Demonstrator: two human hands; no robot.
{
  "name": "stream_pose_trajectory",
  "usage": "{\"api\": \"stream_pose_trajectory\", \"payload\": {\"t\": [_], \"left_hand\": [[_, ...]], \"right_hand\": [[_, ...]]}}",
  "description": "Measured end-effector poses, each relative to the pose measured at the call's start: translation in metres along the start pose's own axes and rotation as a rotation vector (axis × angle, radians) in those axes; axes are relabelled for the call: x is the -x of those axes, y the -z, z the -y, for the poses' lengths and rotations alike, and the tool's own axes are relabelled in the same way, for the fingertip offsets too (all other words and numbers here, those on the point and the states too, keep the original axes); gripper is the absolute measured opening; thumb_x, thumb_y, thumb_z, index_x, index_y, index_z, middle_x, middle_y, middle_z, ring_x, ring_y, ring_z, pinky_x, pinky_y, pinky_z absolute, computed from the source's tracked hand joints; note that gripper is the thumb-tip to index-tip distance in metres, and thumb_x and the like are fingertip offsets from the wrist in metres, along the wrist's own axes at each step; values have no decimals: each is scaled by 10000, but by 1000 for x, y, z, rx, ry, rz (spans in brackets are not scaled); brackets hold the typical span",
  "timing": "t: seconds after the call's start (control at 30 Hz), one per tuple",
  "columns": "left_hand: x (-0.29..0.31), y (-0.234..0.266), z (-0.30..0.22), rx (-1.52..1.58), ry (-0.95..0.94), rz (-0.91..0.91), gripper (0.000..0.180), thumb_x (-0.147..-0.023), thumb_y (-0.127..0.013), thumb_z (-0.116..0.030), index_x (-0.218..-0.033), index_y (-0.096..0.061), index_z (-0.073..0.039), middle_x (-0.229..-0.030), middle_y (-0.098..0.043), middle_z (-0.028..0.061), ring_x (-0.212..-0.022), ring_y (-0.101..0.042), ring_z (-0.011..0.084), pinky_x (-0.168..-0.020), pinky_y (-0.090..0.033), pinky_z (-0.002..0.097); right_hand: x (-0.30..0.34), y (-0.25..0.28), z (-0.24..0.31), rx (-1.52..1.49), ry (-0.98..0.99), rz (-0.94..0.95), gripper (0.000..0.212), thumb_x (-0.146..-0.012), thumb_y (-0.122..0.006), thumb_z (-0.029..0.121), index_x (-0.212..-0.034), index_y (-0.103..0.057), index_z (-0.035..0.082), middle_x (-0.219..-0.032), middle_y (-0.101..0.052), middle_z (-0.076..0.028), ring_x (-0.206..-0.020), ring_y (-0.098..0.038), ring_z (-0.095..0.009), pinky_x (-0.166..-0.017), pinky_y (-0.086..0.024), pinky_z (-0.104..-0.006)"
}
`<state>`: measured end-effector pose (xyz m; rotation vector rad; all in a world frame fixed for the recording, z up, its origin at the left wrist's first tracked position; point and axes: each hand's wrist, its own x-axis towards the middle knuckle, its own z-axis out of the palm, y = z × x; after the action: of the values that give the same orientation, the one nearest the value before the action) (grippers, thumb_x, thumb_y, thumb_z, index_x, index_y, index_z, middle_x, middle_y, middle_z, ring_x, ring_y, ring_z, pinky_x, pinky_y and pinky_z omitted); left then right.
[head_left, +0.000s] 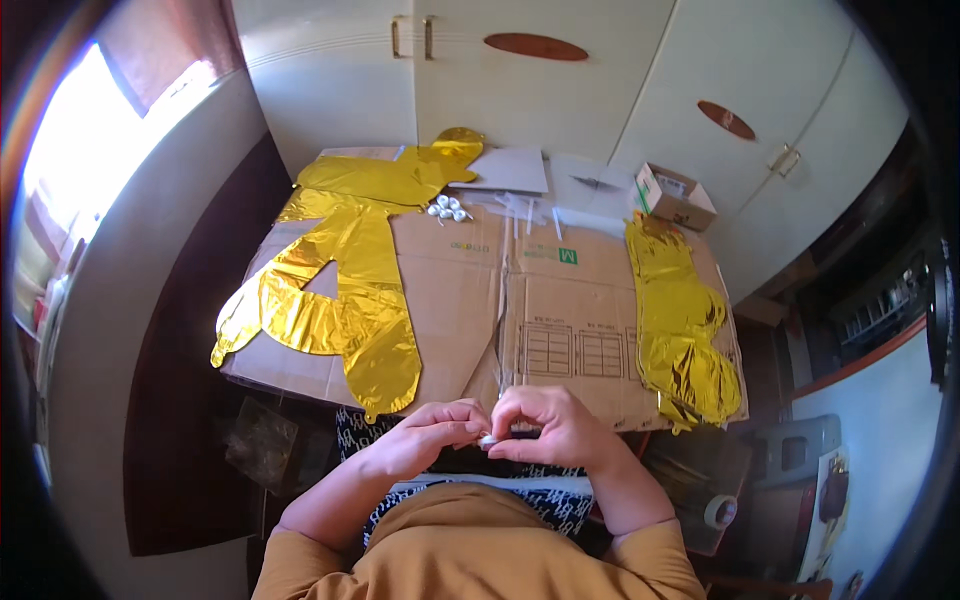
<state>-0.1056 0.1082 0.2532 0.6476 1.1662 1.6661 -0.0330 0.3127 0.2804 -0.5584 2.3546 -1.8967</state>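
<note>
In the head view, the small white piece (487,441) sits right between the two hands, over the near edge of the cardboard (450,290), in front of the person's body. Taking it as the middle of the dial, the left hand (437,432) lies at 9 o'clock and the right hand (550,425) at 3, and neither is plainly nearer, for the fingertips of both meet at it. The left hand grasps it between thumb and curled fingers; the right hand pinches it with thumb and forefinger, the forefinger arched above. Its long axis cannot be told, since the fingers cover most of it; what shows is a pale, whitish bit, too small to make out in detail. A cluster of white rolls (446,210) lies well apart from the hands, just short of 12 o'clock, compact, rounded and bunched together. The left gold foil shape (375,300) spreads toward 10 to 11 o'clock, flat, shiny and creased, with a triangular gap inside it and its lower tip near the left hand. The right gold foil shape (685,310) lies at 2 o'clock, narrower, wavy-edged and wrinkled, along the right side of the cardboard.
</note>
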Motion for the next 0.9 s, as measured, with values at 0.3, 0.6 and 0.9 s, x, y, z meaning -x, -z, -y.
{"api": "stream_pose_trajectory", "payload": {"t": [0.3,0.6,0.9], "left_hand": [[-12,35,15,459,-55,-385,265,-905,-493,-106,-1165,-492,-55,-834,-534,8,-663,-415,85,-631,-357,219],[27,78,9,554,-255,-565,325,-896,-497,-76,-1217,-493,-24,-835,-579,55,-610,-437,101,-574,-359,212],[56,60,17,327,-116,-472,273,-902,-532,-57,-1170,-571,-16,-861,-596,26,-682,-453,45,-613,-359,171]], "right_hand": [[-58,-17,-31,544,299,-222,152,-743,-680,9,-838,-564,34,-768,-572,-79,-656,-591,-173,-590,-487,-279],[-227,90,-147,359,-475,-258,128,-830,-649,151,-810,-659,25,-687,-654,-56,-582,-606,-114,-562,-485,-277],[-272,115,-195,386,-506,-521,224,-880,-584,171,-916,-658,-37,-835,-682,-148,-664,-650,-187,-570,-503,-300]]}}
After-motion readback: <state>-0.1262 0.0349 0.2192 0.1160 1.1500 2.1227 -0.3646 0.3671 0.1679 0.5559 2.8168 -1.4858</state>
